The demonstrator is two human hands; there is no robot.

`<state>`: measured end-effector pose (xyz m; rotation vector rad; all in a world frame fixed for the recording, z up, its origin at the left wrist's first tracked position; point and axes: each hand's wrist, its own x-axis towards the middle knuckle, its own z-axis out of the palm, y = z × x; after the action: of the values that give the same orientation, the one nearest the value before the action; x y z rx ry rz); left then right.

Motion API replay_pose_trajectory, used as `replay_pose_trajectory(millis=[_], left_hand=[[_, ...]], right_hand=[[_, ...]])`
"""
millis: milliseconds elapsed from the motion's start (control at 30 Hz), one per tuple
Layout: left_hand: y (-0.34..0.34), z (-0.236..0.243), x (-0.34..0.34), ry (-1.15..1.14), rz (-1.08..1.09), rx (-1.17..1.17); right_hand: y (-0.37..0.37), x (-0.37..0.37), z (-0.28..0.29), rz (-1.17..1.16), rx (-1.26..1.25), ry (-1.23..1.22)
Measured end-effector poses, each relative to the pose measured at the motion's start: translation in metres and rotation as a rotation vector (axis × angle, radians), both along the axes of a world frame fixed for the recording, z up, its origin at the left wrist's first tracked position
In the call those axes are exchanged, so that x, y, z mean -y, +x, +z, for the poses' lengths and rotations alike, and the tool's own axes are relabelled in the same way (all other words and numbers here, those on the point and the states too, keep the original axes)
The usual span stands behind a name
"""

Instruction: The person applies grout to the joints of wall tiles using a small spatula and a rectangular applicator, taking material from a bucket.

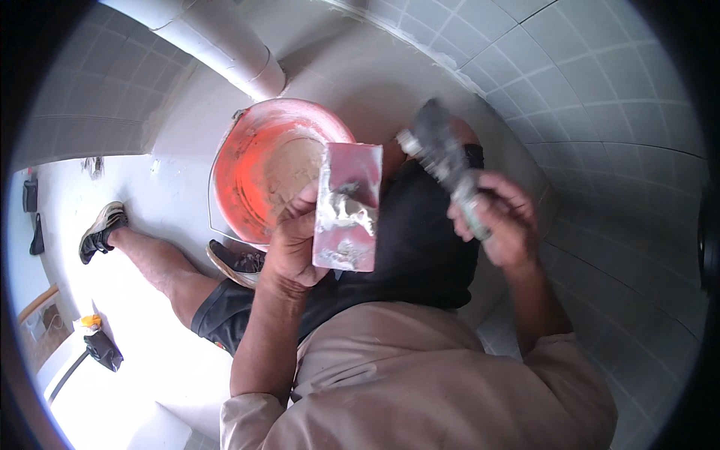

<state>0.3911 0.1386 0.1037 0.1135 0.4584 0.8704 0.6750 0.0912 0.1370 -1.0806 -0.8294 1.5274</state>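
From my remote seat I saw the left hand (pixel 298 244) gripping a small rectangular board (pixel 347 206) by its lower left edge, thumb on the face and fingers (pixel 300 206) wrapped behind it, holding it upright in front of the person's dark shorts (pixel 420 247). The board was pinkish and carried smears and lumps of grey-white mortar (pixel 346 217) across its middle and lower part. The right hand (pixel 501 221) was closed around the handle of a trowel (pixel 442 157), whose mortar-caked blade pointed up and to the left, just beside the board's top right corner; the blade was blurred, so I could not tell whether it touched the board. Behind the board, on the pale floor (pixel 172 202), stood an orange bucket (pixel 255 169) with sandy mix in its bottom, near a white pipe (pixel 225 45). A tiled wall (pixel 600 97) curved round on the right, and the person's left leg stretched out to a worn shoe (pixel 101 231).
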Motion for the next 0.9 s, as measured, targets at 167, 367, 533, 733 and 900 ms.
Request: replay_pose_trajectory(millis=[167,367,533,733,900], left_hand=[[0.003,-0.002,0.001,0.050,0.052,0.028],[-0.022,-0.004,-0.005,0.156,0.135,-0.033],[-0.023,-0.005,-0.008,0.251,0.103,-0.124],[-0.017,-0.005,-0.008,0.292,0.105,-0.112],[-0.026,-0.003,-0.006,0.332,-0.003,-0.051]], right_hand=[[-0.033,0.001,0.000,0.207,0.202,-0.042],[-0.016,0.020,-0.008,0.016,0.431,0.098],[-0.023,-0.003,0.032,0.100,0.669,0.361],[-0.026,-0.022,0.043,0.205,0.862,0.578],[-0.027,-0.022,0.047,0.133,1.028,0.743]])
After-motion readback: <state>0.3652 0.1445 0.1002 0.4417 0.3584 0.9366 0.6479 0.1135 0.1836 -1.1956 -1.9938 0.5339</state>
